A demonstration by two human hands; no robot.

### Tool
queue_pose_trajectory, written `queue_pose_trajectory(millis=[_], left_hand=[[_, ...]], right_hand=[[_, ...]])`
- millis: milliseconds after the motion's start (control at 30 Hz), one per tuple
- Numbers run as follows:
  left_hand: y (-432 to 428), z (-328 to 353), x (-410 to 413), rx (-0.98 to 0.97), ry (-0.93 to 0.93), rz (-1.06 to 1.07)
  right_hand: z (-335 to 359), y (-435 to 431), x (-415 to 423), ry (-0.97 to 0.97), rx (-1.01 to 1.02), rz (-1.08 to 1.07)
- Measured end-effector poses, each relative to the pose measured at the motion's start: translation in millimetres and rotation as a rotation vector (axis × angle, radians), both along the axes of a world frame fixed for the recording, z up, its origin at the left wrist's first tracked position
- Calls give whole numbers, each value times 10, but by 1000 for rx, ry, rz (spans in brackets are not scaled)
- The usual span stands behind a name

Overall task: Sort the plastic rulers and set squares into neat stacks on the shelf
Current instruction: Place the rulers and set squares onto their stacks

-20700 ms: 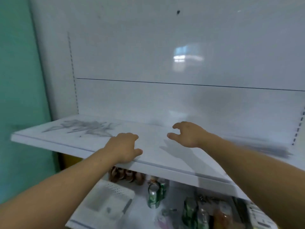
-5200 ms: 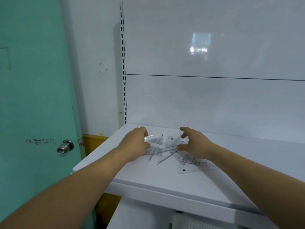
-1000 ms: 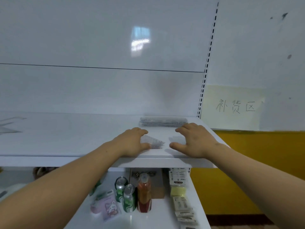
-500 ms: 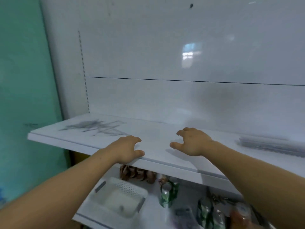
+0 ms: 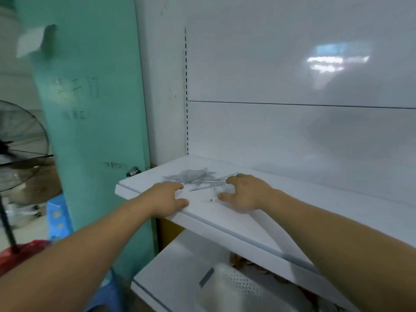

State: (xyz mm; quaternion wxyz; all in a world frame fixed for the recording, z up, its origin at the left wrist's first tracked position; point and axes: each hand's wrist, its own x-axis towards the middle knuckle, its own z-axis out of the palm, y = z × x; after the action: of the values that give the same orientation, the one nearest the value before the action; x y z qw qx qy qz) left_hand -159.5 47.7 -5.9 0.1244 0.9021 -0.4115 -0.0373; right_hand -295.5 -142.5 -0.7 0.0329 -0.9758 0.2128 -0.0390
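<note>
Just left of the white shelf (image 5: 209, 210) stands a teal door (image 5: 94, 131).

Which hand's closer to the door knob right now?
Left. The left hand sits at the front edge of the shelf, just right of the door knob; the right hand lies farther right, past the scattered set squares.

Open approach from front and above shelf (image 5: 326, 190). Blocked behind by back panel (image 5: 292, 136), on left by green door (image 5: 94, 131). Loose pile of set squares (image 5: 194, 177) just beyond left hand (image 5: 167, 197) and right hand (image 5: 246, 192).
</note>
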Motion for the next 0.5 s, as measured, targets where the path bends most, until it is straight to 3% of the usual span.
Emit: queue_pose_trajectory(millis=[133, 333, 500], left_hand=[[-249, -37, 486, -32, -44, 34], [-631, -102, 988, 14, -14, 12], [-726, -30, 1235, 7, -1, -105]], right_hand=[[-26, -224, 623, -29, 95, 58], [-18, -563, 1317, 139, 206, 78], [31, -579, 1452, 59, 217, 92]])
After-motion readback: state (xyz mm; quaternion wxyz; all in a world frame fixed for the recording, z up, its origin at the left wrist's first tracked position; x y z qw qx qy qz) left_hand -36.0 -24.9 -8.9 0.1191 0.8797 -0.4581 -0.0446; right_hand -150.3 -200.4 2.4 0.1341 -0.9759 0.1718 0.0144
